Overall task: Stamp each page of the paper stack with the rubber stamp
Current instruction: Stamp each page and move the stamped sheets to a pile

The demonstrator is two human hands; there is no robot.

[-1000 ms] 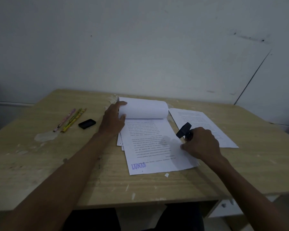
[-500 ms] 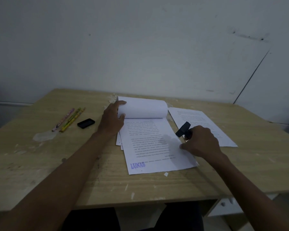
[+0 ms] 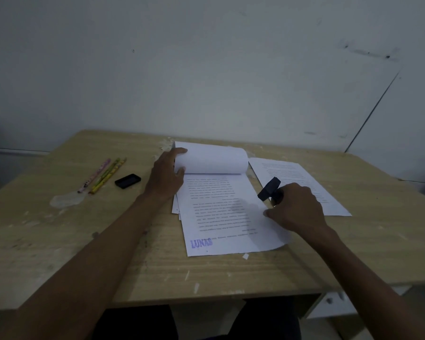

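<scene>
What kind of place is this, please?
Probably a plain office or study corner. A worn wooden desk stands against a bare white wall, with printed pages, pencils and a rubber stamp in the right hand.

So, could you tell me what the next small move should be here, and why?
Probably lift the top page with the right hand and fold it back: it already shows a LUNAS mark, and the left hand holds the earlier pages rolled back.
</scene>
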